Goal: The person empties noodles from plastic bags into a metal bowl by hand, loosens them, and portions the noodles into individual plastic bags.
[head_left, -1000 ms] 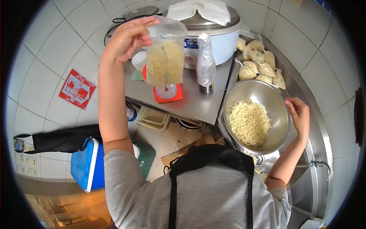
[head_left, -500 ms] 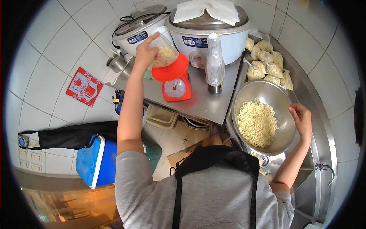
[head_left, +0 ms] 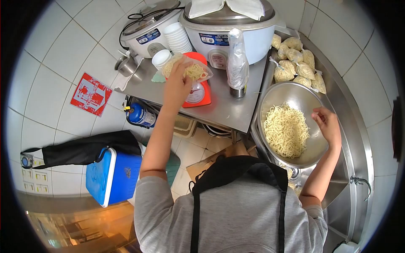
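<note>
My left hand (head_left: 179,82) grips a clear plastic bag of noodles (head_left: 196,71), which lies tilted on or just over the red pan of the scale (head_left: 202,95). Part of the scale's dial is covered by the hand. On the right, a steel bowl (head_left: 317,141) contains a heap of loose pale noodles (head_left: 286,130). My right hand (head_left: 328,122) is at the bowl's right rim, its fingers bent and thumb near the fingertips; whether anything is between them is too small to tell. Behind the bowl sit several tied bags of noodles (head_left: 304,71).
Two rice cookers (head_left: 249,42) (head_left: 149,42) stand at the back, with stacked white cups (head_left: 177,38) between them. A plastic-wrapped bottle-like object (head_left: 237,63) stands upright on the steel table (head_left: 228,111). A blue cooler (head_left: 122,177) is at the lower left, a tap (head_left: 360,181) at the right.
The noodle bag went from raised in the air down to the scale with my left hand, and from upright to tilted. My right hand has shifted slightly inward over the bowl's rim.
</note>
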{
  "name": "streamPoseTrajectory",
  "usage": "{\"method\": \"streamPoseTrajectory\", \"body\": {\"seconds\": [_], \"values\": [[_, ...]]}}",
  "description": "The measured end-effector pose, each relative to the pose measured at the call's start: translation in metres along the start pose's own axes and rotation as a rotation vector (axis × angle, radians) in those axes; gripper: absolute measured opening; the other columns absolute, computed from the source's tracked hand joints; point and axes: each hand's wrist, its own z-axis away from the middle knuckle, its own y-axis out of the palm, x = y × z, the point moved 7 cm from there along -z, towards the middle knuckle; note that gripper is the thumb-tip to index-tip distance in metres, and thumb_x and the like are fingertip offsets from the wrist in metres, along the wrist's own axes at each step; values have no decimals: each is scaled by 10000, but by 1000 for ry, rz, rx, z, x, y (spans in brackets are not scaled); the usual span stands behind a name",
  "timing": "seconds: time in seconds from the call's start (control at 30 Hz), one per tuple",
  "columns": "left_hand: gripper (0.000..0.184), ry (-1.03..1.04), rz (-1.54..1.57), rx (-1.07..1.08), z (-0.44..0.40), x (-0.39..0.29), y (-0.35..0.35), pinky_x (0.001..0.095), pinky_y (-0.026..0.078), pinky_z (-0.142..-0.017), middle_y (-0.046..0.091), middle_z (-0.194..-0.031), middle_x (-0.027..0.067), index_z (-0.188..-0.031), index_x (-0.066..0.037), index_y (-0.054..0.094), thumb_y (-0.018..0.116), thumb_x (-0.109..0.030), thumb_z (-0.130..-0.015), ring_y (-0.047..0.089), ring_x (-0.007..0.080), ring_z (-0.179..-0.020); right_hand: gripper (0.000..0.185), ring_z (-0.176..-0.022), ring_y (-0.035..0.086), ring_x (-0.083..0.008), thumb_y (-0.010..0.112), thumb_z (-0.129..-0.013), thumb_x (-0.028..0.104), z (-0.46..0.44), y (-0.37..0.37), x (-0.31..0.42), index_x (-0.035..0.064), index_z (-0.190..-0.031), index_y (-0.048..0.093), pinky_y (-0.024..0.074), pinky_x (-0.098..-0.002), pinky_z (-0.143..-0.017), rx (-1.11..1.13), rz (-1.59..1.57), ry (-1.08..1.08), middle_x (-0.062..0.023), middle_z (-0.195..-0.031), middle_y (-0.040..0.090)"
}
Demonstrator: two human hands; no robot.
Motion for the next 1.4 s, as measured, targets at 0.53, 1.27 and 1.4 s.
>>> {"method": "streamPoseTrajectory", "body": {"seconds": [0.53,1.27,1.4], "values": [[251,-119,-269,-65,28,-29,7,327,510,-667,477,-1302,107,-1033,-164,668,585,-149,-797,632,276,-830,328,-616,542,-201,708,-760,202,-1,9,3,-29,-973,613,443,-319,-605,90,8,40,-142,-681,590],[634,-484,1209,334,-13,-114,-9,226,527,-548,344,-1393,206,-1353,67,284,557,24,-782,583,84,-617,103,-693,630,-218,671,-694,41,-83,127,-114,60,-795,675,501,-328,-622,335,145,121,-104,-766,665],[666,-430,1369,571,-4,-157,42,238,533,-563,310,-1407,217,-1366,65,249,558,28,-777,582,94,-644,76,-581,596,-137,637,-691,-20,-83,54,-87,15,-752,665,497,-278,-540,195,-200,226,-58,-669,646]]}}
